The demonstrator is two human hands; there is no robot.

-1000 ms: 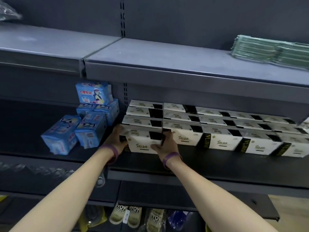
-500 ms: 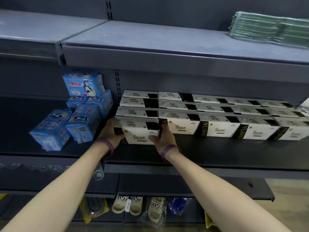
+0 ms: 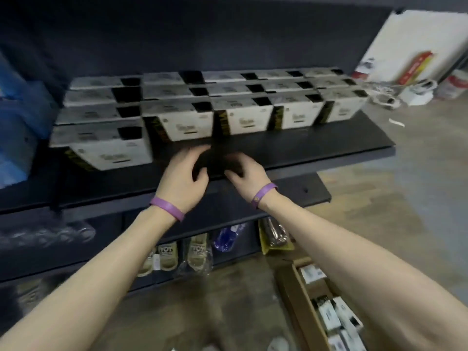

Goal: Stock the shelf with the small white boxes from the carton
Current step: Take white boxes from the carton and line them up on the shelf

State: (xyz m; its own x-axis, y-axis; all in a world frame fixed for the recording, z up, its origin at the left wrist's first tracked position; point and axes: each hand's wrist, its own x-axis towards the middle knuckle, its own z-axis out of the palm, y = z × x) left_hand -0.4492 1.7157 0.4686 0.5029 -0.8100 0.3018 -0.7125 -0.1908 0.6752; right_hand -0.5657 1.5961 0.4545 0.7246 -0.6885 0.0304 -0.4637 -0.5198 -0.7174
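Several small white boxes with black and yellow sides stand in rows on the dark shelf [image 3: 316, 148]. The front-left white box [image 3: 111, 153] sits nearest the edge, free of my hands. My left hand [image 3: 184, 173] and my right hand [image 3: 244, 171] hover over the shelf's front edge, just right of that box, fingers apart and holding nothing. Both wrists wear purple bands. The brown carton [image 3: 298, 300] lies on the floor at the lower right, and more white boxes [image 3: 329, 317] show inside it.
Blue packs [image 3: 17, 127] fill the shelf's left end. Slippers [image 3: 169, 257] and bagged goods hang under the lower shelf. A white board [image 3: 415, 41] leans at the far right beside some clutter on the floor. The picture is blurred.
Both hands have let go of the front-left box and drawn back to the right, toward the shelf edge. The view has swung down and right, bringing the carton into sight.
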